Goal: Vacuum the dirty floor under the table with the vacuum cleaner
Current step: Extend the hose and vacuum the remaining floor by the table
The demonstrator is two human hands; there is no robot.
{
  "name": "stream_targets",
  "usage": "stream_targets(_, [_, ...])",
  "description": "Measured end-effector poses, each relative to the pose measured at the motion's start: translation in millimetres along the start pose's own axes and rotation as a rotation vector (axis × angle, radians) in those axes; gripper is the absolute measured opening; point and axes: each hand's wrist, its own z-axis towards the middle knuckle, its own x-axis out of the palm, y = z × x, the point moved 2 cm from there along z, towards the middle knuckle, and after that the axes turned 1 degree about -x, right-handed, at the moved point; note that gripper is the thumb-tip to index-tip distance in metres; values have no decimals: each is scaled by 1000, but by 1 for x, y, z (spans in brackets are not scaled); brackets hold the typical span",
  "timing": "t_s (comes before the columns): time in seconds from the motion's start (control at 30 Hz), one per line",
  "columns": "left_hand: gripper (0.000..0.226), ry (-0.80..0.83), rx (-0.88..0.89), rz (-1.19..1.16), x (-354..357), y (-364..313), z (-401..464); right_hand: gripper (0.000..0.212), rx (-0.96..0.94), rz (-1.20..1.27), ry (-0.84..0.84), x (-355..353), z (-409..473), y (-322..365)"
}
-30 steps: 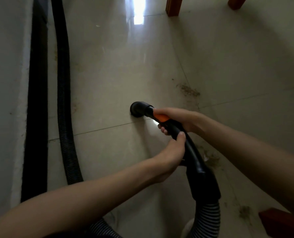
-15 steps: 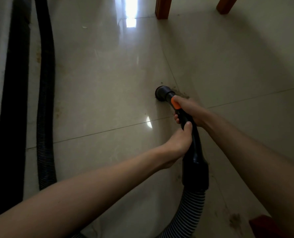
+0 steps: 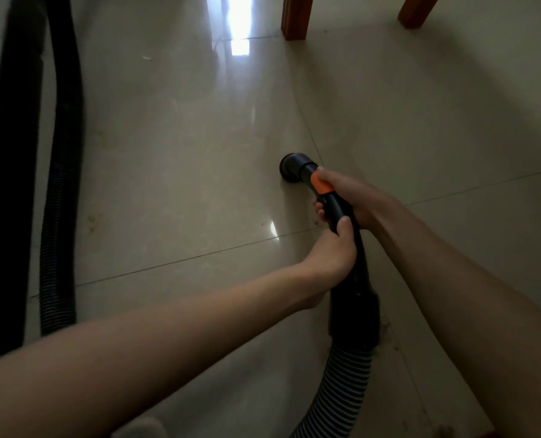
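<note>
Black vacuum wand [image 3: 341, 216] with orange slider [image 3: 321, 185], round nozzle [image 3: 292, 168] on glossy beige tiled floor [image 3: 183, 184], ribbed hose [image 3: 341, 384] trailing behind

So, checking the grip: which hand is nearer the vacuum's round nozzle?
Right. The right hand grips the wand just behind the nozzle; the left hand holds it farther back.

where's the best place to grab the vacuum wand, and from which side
On the rigid black wand, behind the round nozzle and ahead of the ribbed hose. It slopes down to the floor, so come from above, as the right hand and left hand do.
</note>
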Motion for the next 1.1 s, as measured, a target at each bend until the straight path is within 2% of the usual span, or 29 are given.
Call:
stream_targets(0.17, [57,-73,-32,161,-3,2,7,27,39,176,139,-4,-6,-9])
stream_targets(0.27, [58,-69,-34,159,2,2,11,17,-11,241,180,-10,-13,-13])
stream_targets(0.37, [58,-84,-25,91,6,1,15,15,-38,246,191,-14,-15,-17])
stream_targets(0.6, [64,-56,-51,-95,6,13,9,25,-162,106,21,-10,-11,-14])
stream_targets(0.73, [69,-5,-71,-63,9,10,11,29,-240,-6,-79,-14,-7,-1])
stream_targets(0.97, [65,-60,-8,24,6,-17,30,30,-258,-16,-218,-25,13,23])
stream_targets(1.1, [67,-117,18,60,0,-26,43,33,-239,-32,-200,-24,24,34])
